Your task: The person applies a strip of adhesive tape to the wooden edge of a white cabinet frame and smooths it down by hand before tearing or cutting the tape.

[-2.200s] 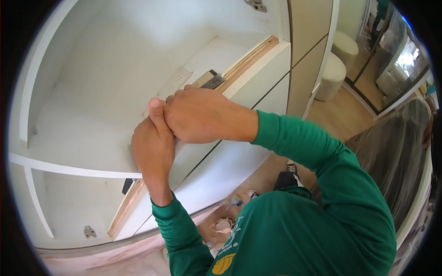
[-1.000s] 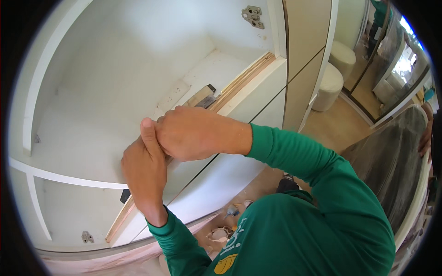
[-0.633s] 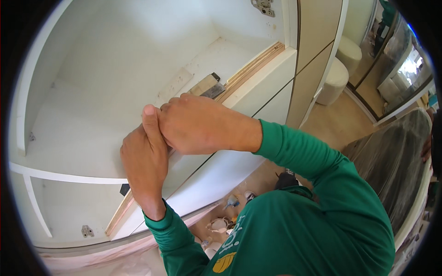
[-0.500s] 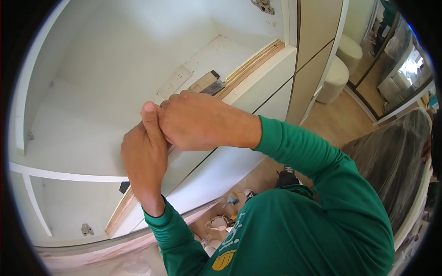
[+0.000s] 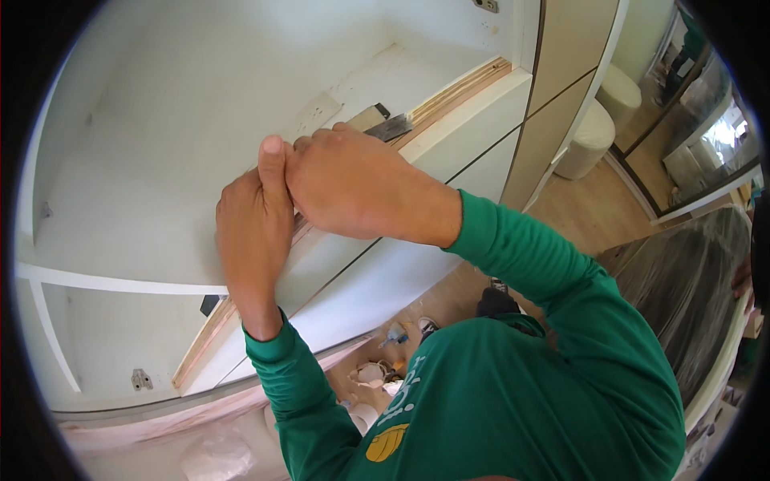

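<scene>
Two hands pressed together on plywood front edge of white cabinet shelf | left hand flat, thumb up; right hand curled over it, grip contents hidden, cannot tell | putty knife lies on shelf just beyond, likely light, stiff, thin-bladed; take by handle.
</scene>
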The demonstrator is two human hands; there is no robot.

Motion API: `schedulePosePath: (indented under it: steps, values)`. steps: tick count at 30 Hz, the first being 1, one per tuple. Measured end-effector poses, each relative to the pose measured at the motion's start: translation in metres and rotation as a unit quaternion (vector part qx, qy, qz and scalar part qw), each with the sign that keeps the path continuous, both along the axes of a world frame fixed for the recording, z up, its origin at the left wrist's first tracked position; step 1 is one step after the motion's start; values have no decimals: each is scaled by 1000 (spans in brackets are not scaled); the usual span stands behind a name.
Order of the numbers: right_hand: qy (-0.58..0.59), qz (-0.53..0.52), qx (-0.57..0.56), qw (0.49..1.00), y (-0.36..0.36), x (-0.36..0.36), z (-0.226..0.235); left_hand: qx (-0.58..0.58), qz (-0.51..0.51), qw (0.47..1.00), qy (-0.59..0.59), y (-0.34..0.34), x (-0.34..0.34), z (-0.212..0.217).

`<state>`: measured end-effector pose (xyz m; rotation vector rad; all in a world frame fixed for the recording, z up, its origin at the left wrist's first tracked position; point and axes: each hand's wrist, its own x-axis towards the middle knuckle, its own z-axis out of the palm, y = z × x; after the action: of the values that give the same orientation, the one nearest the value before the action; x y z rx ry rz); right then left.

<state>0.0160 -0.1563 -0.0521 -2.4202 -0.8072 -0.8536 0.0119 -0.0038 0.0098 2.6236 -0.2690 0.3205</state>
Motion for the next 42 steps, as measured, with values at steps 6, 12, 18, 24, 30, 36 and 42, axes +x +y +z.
schedulePosePath:
  steps: [6,12,18,24,30,36,42]
  values:
    - [1,-27,-13,1000,-20,-5,4,-21,-51,998,8,-17,10,-1]
    - [20,51,28,998,9,-2,5,-4,29,999,-26,3,-18,1]
    - [25,84,-59,994,-3,-4,14,13,27,998,-54,3,-32,-3]
    - [31,71,-46,996,-13,-1,11,22,21,998,-59,-5,-24,-8]
    - [83,70,-19,994,-15,1,14,3,17,1000,-6,-3,-14,-7]
    - [21,32,-25,999,-11,1,6,-10,1,1000,-25,0,-2,-12]
    - [21,3,-26,999,-5,0,0,-47,-14,999,3,2,0,-12]
